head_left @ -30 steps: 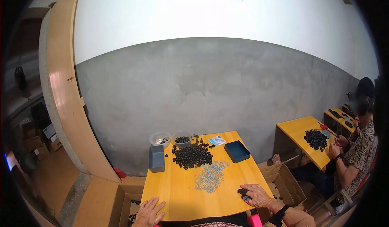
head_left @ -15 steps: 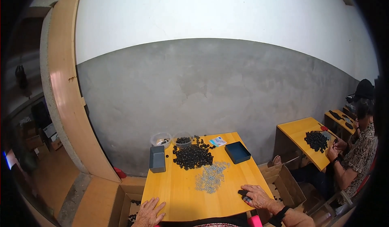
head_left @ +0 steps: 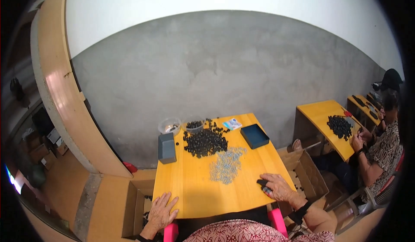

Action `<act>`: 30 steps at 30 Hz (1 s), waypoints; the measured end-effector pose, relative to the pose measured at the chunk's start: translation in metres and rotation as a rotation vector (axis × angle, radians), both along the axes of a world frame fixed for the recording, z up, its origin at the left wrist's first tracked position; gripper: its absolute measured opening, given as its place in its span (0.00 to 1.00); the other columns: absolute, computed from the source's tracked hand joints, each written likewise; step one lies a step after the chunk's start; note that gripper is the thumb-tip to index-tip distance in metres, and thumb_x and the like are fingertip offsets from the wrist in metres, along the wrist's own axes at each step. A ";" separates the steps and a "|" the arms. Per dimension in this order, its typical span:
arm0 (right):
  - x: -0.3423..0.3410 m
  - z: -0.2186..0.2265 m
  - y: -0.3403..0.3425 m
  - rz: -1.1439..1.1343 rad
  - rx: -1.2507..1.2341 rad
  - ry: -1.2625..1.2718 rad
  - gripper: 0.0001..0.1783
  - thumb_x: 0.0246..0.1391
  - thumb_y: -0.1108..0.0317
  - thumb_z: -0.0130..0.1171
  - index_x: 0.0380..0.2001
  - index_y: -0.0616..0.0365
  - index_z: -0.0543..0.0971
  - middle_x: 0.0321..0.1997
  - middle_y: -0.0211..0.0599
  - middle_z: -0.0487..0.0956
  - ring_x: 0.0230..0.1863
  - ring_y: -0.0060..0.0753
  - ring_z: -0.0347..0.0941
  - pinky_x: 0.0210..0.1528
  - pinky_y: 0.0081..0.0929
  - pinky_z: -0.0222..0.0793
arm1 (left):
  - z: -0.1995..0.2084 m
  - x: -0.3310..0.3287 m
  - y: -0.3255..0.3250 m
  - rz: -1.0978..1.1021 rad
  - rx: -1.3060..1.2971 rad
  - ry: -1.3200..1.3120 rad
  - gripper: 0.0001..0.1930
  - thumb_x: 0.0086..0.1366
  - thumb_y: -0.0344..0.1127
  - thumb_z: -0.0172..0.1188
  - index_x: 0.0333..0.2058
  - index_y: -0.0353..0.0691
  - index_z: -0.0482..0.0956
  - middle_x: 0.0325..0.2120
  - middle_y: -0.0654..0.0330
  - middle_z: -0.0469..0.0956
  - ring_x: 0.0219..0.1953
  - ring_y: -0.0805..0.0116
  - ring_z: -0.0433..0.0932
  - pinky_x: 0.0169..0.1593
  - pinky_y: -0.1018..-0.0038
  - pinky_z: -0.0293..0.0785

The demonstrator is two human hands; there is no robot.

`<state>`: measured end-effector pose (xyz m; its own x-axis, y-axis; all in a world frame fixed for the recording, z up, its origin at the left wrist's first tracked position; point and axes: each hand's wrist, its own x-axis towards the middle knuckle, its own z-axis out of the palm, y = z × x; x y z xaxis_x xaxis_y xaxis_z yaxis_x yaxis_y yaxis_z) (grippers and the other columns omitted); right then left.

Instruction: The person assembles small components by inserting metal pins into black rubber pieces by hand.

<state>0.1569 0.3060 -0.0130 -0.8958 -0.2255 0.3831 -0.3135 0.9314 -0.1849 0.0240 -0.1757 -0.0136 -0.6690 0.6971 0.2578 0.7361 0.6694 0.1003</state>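
Note:
My left hand [head_left: 161, 211] lies flat on the front left corner of the yellow table [head_left: 194, 198], fingers spread and holding nothing. On the table's front right side rests my right hand [head_left: 276, 188], fingers stretched out toward the left. Dark coverings wrap some of its fingers, and no held thing shows. Between and beyond the hands is a spread of small silvery metal pieces [head_left: 225, 166], likely screws or pins. Touching its far side is a heap of small black parts [head_left: 205, 142], too small to name exactly.
A grey bin [head_left: 167, 149] stands left, a dark blue tray [head_left: 255, 136] right. Two clear tubs [head_left: 169, 126] and a small printed packet [head_left: 232, 124] lie at the back. Cardboard boxes [head_left: 129, 211] flank the table. At right, a co-worker [head_left: 380, 155] handles black parts at another table.
The view has tilted downward, so the table sits higher in the picture and more of my lap shows. Both hands stay resting on the table.

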 end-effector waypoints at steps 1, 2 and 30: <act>-0.001 -0.001 0.001 -0.012 0.017 -0.011 0.18 0.56 0.65 0.56 0.49 0.56 0.77 0.61 0.44 0.72 0.64 0.45 0.65 0.63 0.41 0.59 | 0.001 0.000 0.000 0.009 -0.003 0.007 0.27 0.64 0.49 0.55 0.61 0.48 0.68 0.62 0.45 0.63 0.65 0.46 0.61 0.65 0.52 0.55; 0.000 0.001 0.000 -0.011 0.004 -0.033 0.18 0.56 0.65 0.56 0.49 0.56 0.77 0.61 0.44 0.72 0.64 0.45 0.65 0.63 0.41 0.59 | 0.001 0.001 0.001 0.020 -0.006 0.011 0.27 0.64 0.49 0.55 0.61 0.48 0.68 0.62 0.45 0.63 0.65 0.46 0.61 0.65 0.52 0.55; -0.023 0.073 -0.041 -0.052 -0.349 -0.086 0.15 0.51 0.73 0.60 0.44 0.60 0.80 0.54 0.47 0.76 0.55 0.48 0.72 0.57 0.37 0.68 | 0.107 0.003 0.065 0.082 0.755 -0.994 0.16 0.67 0.34 0.58 0.52 0.34 0.77 0.50 0.55 0.79 0.55 0.66 0.75 0.60 0.70 0.66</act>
